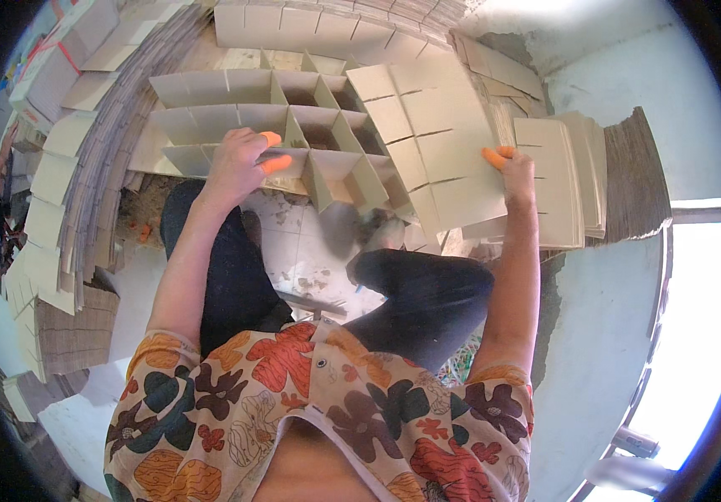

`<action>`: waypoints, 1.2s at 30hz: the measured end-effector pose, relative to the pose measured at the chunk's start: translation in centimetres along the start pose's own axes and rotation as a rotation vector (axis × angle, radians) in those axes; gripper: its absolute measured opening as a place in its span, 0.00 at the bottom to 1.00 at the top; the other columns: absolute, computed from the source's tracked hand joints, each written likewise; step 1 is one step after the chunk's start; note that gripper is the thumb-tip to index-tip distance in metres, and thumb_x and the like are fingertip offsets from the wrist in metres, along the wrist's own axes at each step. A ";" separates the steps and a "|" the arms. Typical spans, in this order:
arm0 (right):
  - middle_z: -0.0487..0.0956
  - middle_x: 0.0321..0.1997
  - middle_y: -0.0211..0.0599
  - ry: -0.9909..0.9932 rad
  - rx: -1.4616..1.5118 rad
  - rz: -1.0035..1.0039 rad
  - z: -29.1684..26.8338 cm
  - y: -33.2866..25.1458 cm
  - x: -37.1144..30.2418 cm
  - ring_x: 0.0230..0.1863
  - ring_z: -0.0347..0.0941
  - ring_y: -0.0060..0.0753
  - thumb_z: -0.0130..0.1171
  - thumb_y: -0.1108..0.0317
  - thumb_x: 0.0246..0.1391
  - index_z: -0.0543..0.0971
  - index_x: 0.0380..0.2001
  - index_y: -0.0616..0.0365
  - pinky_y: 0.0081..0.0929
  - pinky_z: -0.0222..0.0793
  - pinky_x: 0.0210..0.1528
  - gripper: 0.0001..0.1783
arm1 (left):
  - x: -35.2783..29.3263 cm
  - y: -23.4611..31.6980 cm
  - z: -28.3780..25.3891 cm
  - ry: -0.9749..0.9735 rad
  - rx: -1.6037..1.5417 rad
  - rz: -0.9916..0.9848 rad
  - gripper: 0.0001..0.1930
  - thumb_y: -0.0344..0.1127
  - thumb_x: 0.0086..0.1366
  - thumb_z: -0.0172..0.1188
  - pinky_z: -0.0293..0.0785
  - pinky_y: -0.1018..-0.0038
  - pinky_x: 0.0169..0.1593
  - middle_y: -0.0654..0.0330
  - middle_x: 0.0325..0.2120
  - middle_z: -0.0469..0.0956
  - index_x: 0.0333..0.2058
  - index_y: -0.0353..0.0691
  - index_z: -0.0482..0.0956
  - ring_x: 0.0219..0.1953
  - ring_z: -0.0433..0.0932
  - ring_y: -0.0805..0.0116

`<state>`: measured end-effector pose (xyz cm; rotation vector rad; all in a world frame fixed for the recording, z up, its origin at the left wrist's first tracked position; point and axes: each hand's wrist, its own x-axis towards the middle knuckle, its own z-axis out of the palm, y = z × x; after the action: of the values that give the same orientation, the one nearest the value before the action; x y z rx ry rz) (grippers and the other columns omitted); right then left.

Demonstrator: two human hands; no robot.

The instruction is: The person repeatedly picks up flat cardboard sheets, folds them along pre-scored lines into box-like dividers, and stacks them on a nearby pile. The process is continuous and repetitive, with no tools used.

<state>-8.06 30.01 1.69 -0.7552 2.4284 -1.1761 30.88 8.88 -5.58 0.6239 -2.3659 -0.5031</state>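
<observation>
A partly assembled cardboard divider grid [310, 134] is spread out in front of my knees, its crossed strips forming open cells on the right side. My left hand [243, 163], with orange covers on its fingertips, pinches the upper edge of a near cardboard strip [189, 159] of that grid. On the right, a wide slotted cardboard sheet [452, 125] is tilted against the grid's right end. My right hand [513, 176], also with orange fingertip covers, grips this sheet by its right edge. Whether several sheets lie together there, I cannot tell.
Long stacks of slotted cardboard [113, 125] line the left side. More cardboard pieces [561, 180] stand in a stack at the right by the wall. A slotted row [318, 25] lies behind the grid. Another person's arm [0, 167] shows at the far left.
</observation>
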 end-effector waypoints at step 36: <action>0.75 0.26 0.60 -0.365 -0.158 -0.979 26.1 -17.6 -8.4 0.32 0.74 0.60 0.55 0.79 0.41 0.75 0.24 0.68 0.46 0.71 0.36 0.04 | -2.1 -4.9 -2.5 0.085 0.047 -0.099 0.06 0.31 0.49 0.64 0.68 0.62 0.35 0.54 0.22 0.74 0.26 0.39 0.76 0.30 0.73 0.52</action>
<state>17.43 9.80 0.60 -2.1311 1.8393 -0.9732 35.46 5.56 -7.14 0.7717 -2.2806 -0.4552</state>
